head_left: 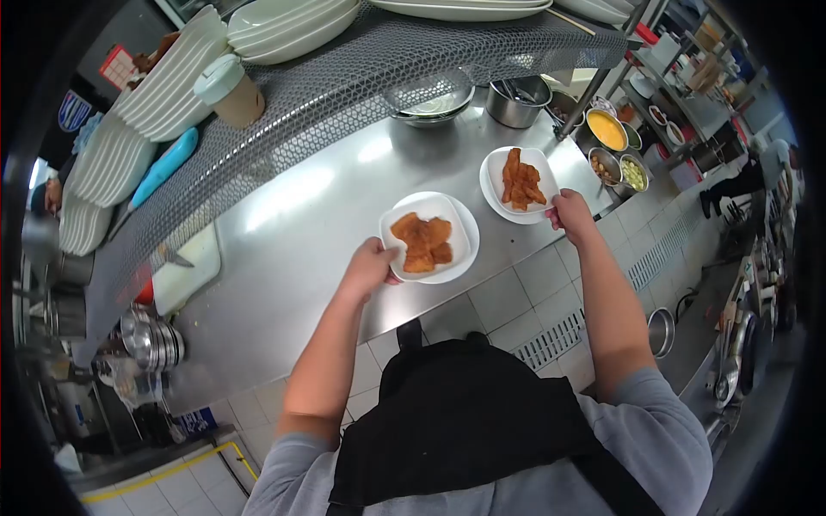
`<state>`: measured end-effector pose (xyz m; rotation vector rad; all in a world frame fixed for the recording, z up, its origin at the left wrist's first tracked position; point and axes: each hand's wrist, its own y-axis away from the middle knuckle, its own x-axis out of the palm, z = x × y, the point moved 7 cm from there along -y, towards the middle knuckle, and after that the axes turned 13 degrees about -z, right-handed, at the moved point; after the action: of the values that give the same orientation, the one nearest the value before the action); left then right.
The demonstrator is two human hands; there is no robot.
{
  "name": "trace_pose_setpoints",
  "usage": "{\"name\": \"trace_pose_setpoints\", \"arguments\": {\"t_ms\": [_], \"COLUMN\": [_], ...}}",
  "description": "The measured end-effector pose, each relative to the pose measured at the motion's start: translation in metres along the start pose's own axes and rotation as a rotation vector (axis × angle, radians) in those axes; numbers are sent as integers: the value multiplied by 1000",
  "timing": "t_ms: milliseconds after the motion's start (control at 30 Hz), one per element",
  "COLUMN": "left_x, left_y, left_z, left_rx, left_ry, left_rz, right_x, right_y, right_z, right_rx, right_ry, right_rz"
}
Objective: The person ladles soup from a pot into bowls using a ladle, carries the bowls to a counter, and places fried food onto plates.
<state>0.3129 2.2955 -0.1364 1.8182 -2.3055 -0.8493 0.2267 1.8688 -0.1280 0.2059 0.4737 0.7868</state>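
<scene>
My left hand point(370, 268) grips the near left edge of a square white dish point(461, 225), thumb over the rim. Flat fried brown pieces point(422, 242) lie in that dish, and a round white plate point(472, 249) shows beneath it. To the right, my right hand point(571, 215) is closed on the edge of another square white dish point(544, 165), which holds a heap of fried brown strips point(521, 181). Under this second dish is a round plate point(490, 196). Both sets are at the near side of the steel counter point(292, 232). My fingertips are partly hidden.
Stacked white plates point(163, 90), a lidded cup point(229, 93) and a blue-handled knife point(163, 168) sit on the mesh-covered shelf point(344, 95) above. A cutting board point(189, 271) lies left. Steel pots point(519, 103) and yellow sauce point(607, 129) stand right. Another person point(761, 176) is far right.
</scene>
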Motion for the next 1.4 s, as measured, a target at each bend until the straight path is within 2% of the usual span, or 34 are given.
{"name": "trace_pose_setpoints", "arguments": {"t_ms": [133,233,333,367,433,500,567,600,633,667,800,867,1100,1267,1400], "left_x": [16,20,11,4,-5,-22,-22,-15,-9,-1,20,27,27,7,-23], "left_y": [-6,-13,-11,-8,-17,-47,-78,-88,-93,-92,-95,-98,-90,-48,6], "left_z": [-1,-5,-23,-32,-29,-28,-24,-21,-22,-25,-23,-24,-23,-13,14], "left_rx": [40,76,49,44,35,267,284,168,51,-16,-179,-116,-111,-107,-125], "left_ry": [-28,-54,-53,-153,-262,-221,-239,-125,-12,7,72,-136,-166,-14,135], "left_rz": [91,130,134,140,158,3,41,119,194,381,571,692,633,594,494], "right_x": [-6,-8,-23,-22,-8,38,87,100,119,138,170,176,175,163,156], "right_y": [-2,19,45,54,83,116,137,144,154,165,175,169,177,201,240], "right_z": [-9,-4,-1,-8,-23,-50,-71,-66,-62,-58,-48,-54,-46,-44,-37], "right_rx": [50,15,-26,-20,-84,0,52,62,184,308,319,282,337,320,295], "right_ry": [11,-97,97,94,172,65,-141,-144,-300,-459,-588,-565,-541,-457,-397], "right_rz": [-70,-172,-392,-403,-302,-93,45,38,139,239,220,161,84,82,215]}}
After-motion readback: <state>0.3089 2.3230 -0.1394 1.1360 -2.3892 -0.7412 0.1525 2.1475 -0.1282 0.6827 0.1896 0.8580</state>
